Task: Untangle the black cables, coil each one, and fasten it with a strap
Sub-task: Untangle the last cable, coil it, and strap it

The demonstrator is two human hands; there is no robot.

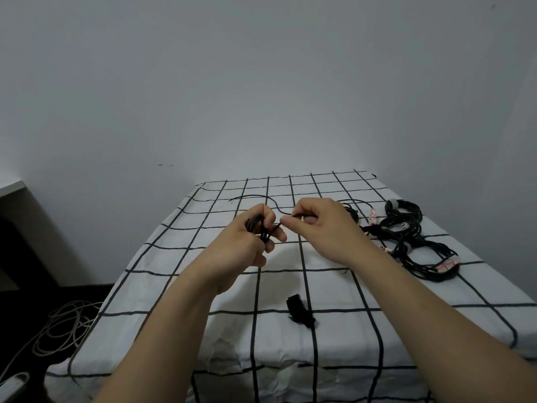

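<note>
My left hand [252,234] grips a small bundle of coiled black cable [257,225] above the middle of the table. My right hand [319,225] pinches the same cable's loose run between thumb and forefinger, just right of the left hand. The free end of this thin black cable [255,197] trails away across the cloth toward the far side. A black strap [299,312] lies flat on the cloth below my hands. At the right lie several coiled black cables [406,237], some bound with white-and-red straps [447,264].
The table wears a white cloth with a black grid [348,330]. A wall stands close behind the far edge. Pale cables [64,324] lie looped on the dark floor at the left. A dark piece of furniture [17,228] stands at the far left.
</note>
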